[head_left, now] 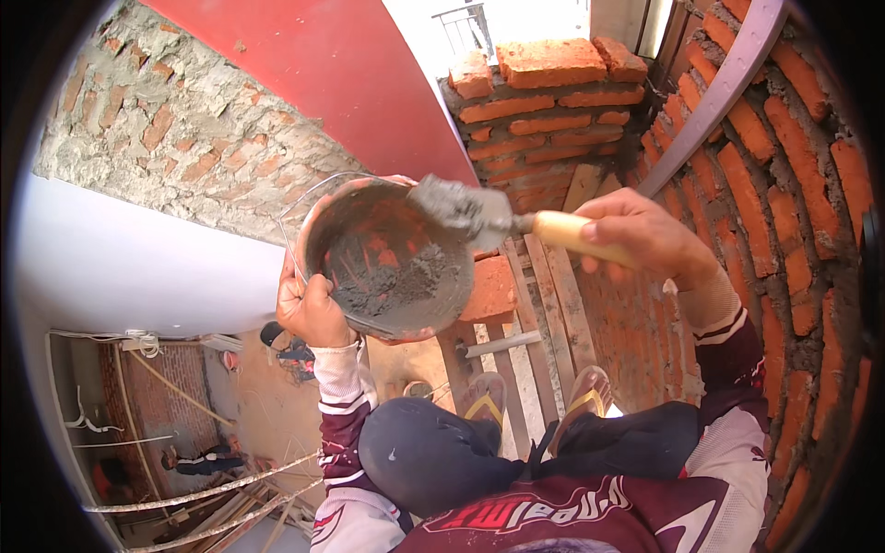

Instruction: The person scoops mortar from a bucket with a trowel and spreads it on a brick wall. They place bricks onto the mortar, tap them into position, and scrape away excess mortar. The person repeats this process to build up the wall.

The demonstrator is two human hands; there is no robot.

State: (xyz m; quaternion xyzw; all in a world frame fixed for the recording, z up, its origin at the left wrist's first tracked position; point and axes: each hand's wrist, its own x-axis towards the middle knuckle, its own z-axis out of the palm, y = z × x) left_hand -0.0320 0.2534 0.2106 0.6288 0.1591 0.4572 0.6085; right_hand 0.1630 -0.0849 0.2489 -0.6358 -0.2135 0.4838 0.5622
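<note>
My left hand [313, 309] is closed on the rim of a bucket [392, 263] and holds it tilted, its mouth facing me. Grey mortar [415, 276] coats the inside and lies in a lumpy patch on the bottom. The thin wire handle stands out at the bucket's upper left. In my right hand [636, 235] is the wooden handle of a trowel [562, 235], fingers wrapped round it. Its blade carries a lump of wet mortar and sits over the bucket's right rim. Whether the blade touches the rim, I cannot tell.
Wooden planks [553, 304] lie under my sandalled feet, high above a lower floor. A brick wall [793, 230] rises close on the right, crossed by a pale strip. Ahead stands a low brick wall [544, 120] with loose bricks on top. People [207, 461] and timber are below left.
</note>
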